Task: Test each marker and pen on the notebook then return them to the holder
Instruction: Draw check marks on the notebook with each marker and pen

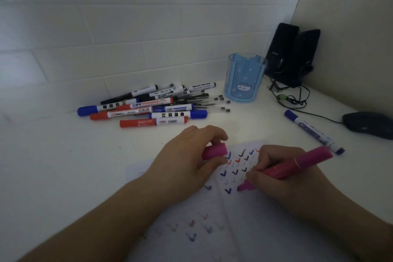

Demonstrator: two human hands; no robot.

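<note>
head view, looking down at a white desk (63,166) set against a white tiled wall. near the bottom lies an open white paper notebook (229,215), its pages dotted with small tick marks in blue, red and black.

the right hand (282,178) holds an uncapped pink highlighter marker (293,166), the grip of thumb and fingers pinching the barrel low down. its slanted pink tip touches the notebook page just beside a blue tick, while the back end of the barrel points up and to the right.

the left hand (187,161) rests on the notebook's left page, its fingers and thumb curled in a grip round the matching pink cap (214,151), whose open end faces right.

farther back, a loose pile of whiteboard markers and pens (148,104) lies on the desk near the wall: capped markers with blue, red and black caps and white labelled barrels, plus several thin clear pens with dark ends. just to the right of the pile stands a translucent blue plastic pen holder (246,78) with a small cartoon cat face on its front, upright.

to the right of the notebook, one uncapped blue marker (312,131) lies alone on the desk. beyond it sits a dark computer mouse (368,124) with its cable, and two black speakers (295,53) stand in the corner behind the holder.
</note>
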